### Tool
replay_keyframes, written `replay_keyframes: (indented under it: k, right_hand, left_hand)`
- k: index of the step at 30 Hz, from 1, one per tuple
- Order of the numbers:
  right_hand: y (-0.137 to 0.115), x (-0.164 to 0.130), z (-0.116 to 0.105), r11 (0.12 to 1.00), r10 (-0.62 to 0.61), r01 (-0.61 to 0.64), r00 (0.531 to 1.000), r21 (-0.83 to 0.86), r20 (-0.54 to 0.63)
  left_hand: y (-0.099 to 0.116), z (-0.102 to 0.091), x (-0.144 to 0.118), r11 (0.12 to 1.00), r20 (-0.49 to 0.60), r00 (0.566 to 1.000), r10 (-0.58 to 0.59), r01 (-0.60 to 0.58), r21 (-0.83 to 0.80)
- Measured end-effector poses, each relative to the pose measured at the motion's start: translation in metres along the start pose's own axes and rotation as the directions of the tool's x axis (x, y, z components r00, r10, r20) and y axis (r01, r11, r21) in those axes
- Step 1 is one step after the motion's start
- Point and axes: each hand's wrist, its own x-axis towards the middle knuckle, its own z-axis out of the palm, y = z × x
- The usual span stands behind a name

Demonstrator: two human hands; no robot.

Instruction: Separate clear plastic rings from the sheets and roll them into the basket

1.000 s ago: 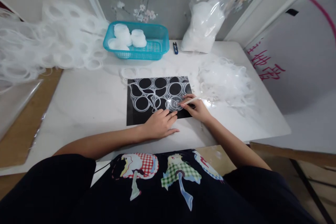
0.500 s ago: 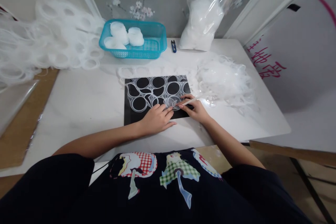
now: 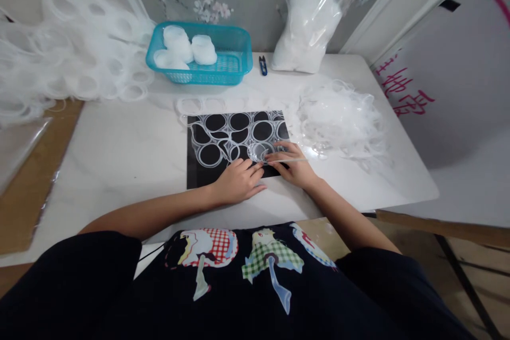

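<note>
Two hands at frame center, both over a black mat (image 3: 199,172) on the white surface (image 3: 119,154). Left hand (image 3: 239,181) lying palm down, fingers loosely spread, tips pressing the clear plastic ring sheet (image 3: 223,138) spread across the mat. Right hand (image 3: 295,167) w/ fingers pinched tight on a thin stick (image 3: 292,160), tip right at a clear round disc (image 3: 261,151) in the sheet. Just right of mat: loose heap of clear plastic scraps (image 3: 338,119). Upper center: teal basket (image 3: 235,61) w/ white cups, small blue snips (image 3: 262,65) beside it, bulging plastic bag (image 3: 308,32) near the wall.
</note>
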Motion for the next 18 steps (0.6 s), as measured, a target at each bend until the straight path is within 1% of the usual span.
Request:
replay_keyframes:
  k: [2,3,4,5,6,7,8,9,10,11,12,13,14,15,16,17,18]
  right_hand:
    - [-0.004,-0.002,0.001,0.991,-0.075,0.079,0.996,-0.108,0.043]
    - [-0.003,0.0,0.0,0.984,-0.092,0.1,0.994,-0.149,0.055]
    - [-0.001,0.003,-0.002,0.978,-0.086,0.092,0.995,-0.187,0.044]
    - [0.003,0.008,-0.006,0.973,-0.053,0.049,0.998,-0.226,-0.013]
    - [0.009,0.015,-0.011,0.965,-0.002,-0.029,0.993,-0.259,-0.119]
    - [0.016,0.023,-0.017,0.953,0.055,-0.127,0.965,-0.274,-0.257]
    - [0.023,0.03,-0.024,0.936,0.108,-0.229,0.909,-0.267,-0.402]
    - [0.029,0.037,-0.031,0.921,0.145,-0.304,0.848,-0.244,-0.51]
    - [0.034,0.043,-0.037,0.911,0.17,-0.35,0.802,-0.219,-0.573]
    - [0.037,0.046,-0.04,0.909,0.187,-0.366,0.787,-0.201,-0.587]
    - [0.038,0.046,-0.04,0.913,0.198,-0.36,0.802,-0.191,-0.564]
    - [0.037,0.045,-0.038,0.921,0.208,-0.346,0.826,-0.18,-0.524]
    - [0.035,0.041,-0.033,0.929,0.218,-0.333,0.846,-0.162,-0.486]
    - [0.033,0.037,-0.027,0.936,0.233,-0.327,0.856,-0.133,-0.461]
    - [0.032,0.033,-0.019,0.94,0.253,-0.327,0.859,-0.095,-0.445]
    - [0.03,0.028,-0.012,0.941,0.278,-0.334,0.854,-0.053,-0.44]
    - [0.03,0.024,-0.006,0.938,0.305,-0.345,0.843,-0.012,-0.442]
  left_hand:
    - [0.001,0.001,0.0,0.996,0.005,0.999,-0.049,0.049,-0.069]
    - [0.002,0.002,0.0,0.992,0.01,0.997,-0.071,0.071,-0.1]
    - [0.002,0.002,0.0,0.989,0.017,0.996,-0.082,0.084,-0.125]
    - [0.003,0.001,0.0,0.986,0.022,0.996,-0.088,0.091,-0.143]
    - [0.003,0.001,0.0,0.983,0.028,0.995,-0.091,0.094,-0.155]
    - [0.002,0.001,0.0,0.981,0.036,0.995,-0.093,0.098,-0.165]
    - [0.002,0.0,0.0,0.98,0.045,0.994,-0.095,0.102,-0.173]
    - [0.001,0.0,-0.001,0.978,0.056,0.994,-0.098,0.107,-0.181]
    - [-0.001,0.0,-0.002,0.976,0.067,0.993,-0.1,0.111,-0.189]
    - [-0.002,0.0,-0.003,0.974,0.076,0.992,-0.099,0.112,-0.197]
    - [-0.003,0.0,-0.004,0.973,0.078,0.993,-0.091,0.106,-0.207]
    - [-0.004,-0.002,-0.005,0.97,0.073,0.994,-0.079,0.093,-0.223]
    - [-0.003,-0.004,-0.007,0.965,0.061,0.996,-0.062,0.076,-0.252]
    - [-0.001,-0.007,-0.009,0.953,0.04,0.998,-0.048,0.058,-0.298]
    - [0.002,-0.012,-0.011,0.928,0.018,0.999,-0.037,0.041,-0.371]
    - [0.007,-0.017,-0.014,0.883,0.001,0.999,-0.039,0.035,-0.468]
    - [0.014,-0.023,-0.018,0.813,-0.001,0.999,-0.053,0.043,-0.581]
